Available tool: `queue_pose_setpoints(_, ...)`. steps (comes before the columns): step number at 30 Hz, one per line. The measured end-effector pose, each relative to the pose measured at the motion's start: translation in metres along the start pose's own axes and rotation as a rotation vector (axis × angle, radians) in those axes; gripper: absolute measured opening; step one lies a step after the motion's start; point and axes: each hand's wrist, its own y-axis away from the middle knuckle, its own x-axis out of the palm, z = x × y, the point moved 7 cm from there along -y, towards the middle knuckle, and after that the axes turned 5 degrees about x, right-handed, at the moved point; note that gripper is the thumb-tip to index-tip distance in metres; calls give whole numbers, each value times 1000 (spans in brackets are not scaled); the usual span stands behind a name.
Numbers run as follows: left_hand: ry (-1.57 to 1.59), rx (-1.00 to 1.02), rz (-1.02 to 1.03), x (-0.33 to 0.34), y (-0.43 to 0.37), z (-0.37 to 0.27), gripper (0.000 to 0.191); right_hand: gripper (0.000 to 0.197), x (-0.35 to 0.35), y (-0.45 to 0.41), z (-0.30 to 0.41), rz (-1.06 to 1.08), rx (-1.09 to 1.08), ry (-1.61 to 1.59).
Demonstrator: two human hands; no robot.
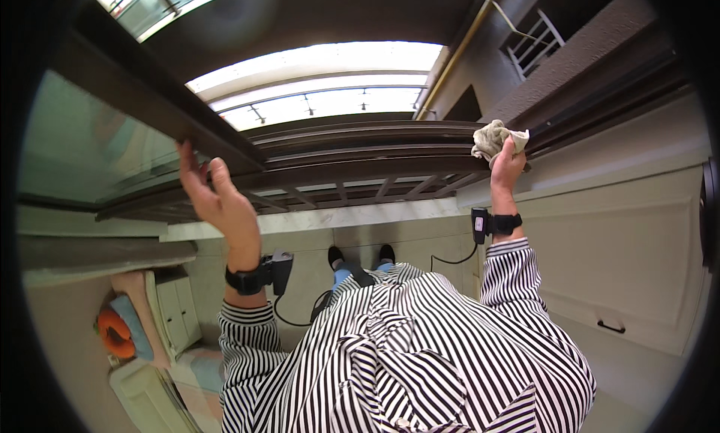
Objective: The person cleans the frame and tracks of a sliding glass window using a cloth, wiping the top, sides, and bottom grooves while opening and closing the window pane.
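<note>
A crumpled, pale cloth (493,138) is in my right hand (508,165), at the right end of a dark brown window track (371,151). The thumb lies over the cloth, and the other fingers are mostly hidden behind it. My left hand (219,199) is raised with fingers apart, holding nothing. Its fingertips are at the dark frame (185,115) of a sliding glass pane (95,134) on the left; whether they press on it I cannot tell.
Below the track run dark railing bars (341,191) and a pale marble sill (337,214). A white cabinet door (619,253) with a black handle stands right. At lower left sit an orange cushion-like object (116,333) and a small white cabinet (179,309). Cables hang from both wrist devices.
</note>
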Motion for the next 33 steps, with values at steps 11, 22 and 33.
queue_pose_setpoints(11, -16, 1, 150, 38, -5, -28, 43, 48, 46, 59, 45, 244, 181, -118)
queue_pose_setpoints(22, 34, 139, 336, 90, 27, -64, 48, 56, 62, 129, 80, 719, 180, -49)
queue_pose_setpoints(33, 215, 19, 410, 105, 22, -51, 48, 85, 96, 125, 105, 776, 90, 82)
